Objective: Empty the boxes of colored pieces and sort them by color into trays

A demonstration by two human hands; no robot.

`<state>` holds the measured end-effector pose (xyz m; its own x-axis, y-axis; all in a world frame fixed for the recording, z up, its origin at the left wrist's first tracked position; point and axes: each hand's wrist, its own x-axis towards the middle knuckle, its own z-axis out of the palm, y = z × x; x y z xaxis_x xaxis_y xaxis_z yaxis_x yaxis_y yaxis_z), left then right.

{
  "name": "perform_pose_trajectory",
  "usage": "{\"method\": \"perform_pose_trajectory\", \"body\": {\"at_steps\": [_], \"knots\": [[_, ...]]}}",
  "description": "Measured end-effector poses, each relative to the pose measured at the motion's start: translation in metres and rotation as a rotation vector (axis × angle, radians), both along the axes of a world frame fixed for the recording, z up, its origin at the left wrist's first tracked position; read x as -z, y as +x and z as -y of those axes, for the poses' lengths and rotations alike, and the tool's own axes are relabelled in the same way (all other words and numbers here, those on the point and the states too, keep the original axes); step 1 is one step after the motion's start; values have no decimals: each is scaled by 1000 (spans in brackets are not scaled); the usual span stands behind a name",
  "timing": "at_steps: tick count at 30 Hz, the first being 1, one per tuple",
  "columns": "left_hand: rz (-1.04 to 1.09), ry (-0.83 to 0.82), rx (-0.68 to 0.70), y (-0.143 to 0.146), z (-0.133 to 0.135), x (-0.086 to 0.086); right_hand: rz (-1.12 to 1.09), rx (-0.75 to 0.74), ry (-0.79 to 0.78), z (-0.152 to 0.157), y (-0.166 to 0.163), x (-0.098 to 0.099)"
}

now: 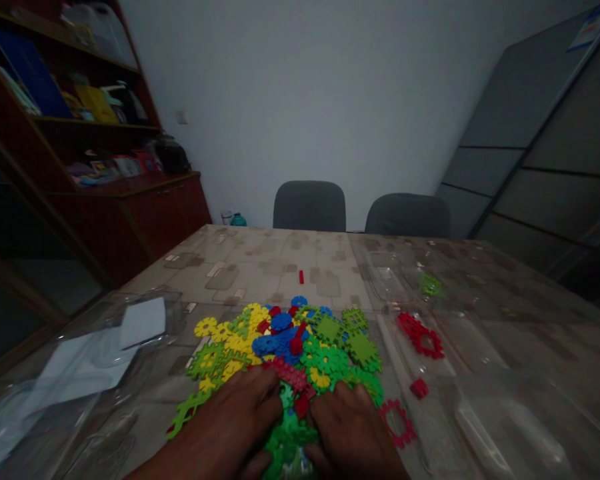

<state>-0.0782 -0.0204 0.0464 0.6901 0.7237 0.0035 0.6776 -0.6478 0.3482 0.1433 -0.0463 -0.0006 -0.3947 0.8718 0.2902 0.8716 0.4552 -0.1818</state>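
My left hand point(240, 417) and my right hand point(349, 427) are side by side at the bottom of the head view. Both have curled fingers and closed grips; what is inside them is hidden. Green plastic building pieces point(291, 435) lie between the hands, with pale glints low down among them. Just beyond my fingertips is a red toothed piece point(287, 375). A heap of interlocking plastic pieces spreads past it: yellow pieces point(255, 317) at left, blue pieces point(279, 341) in the middle, green squares and discs point(327, 357) at right.
Right of the heap lie red toothed pieces point(423, 335), a red ring point(397, 423) and a red cube point(419, 388). Clear plastic trays point(515, 427) stand at right, others with white paper point(144, 323) at left. Two grey chairs point(310, 205) are behind the table point(260, 257).
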Motion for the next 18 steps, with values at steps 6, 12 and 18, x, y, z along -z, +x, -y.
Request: {"method": "perform_pose_trajectory", "body": {"at_steps": [6,12,18], "knots": [[162,21,18,3,-6,2,-116,-14,-205,-9,18,-24],[252,-43,-112,3,-13,20,-234,-35,-197,-11,25,-22],[357,-63,-133,7,-12,20,-385,-93,-265,-16,26,-11]]}}
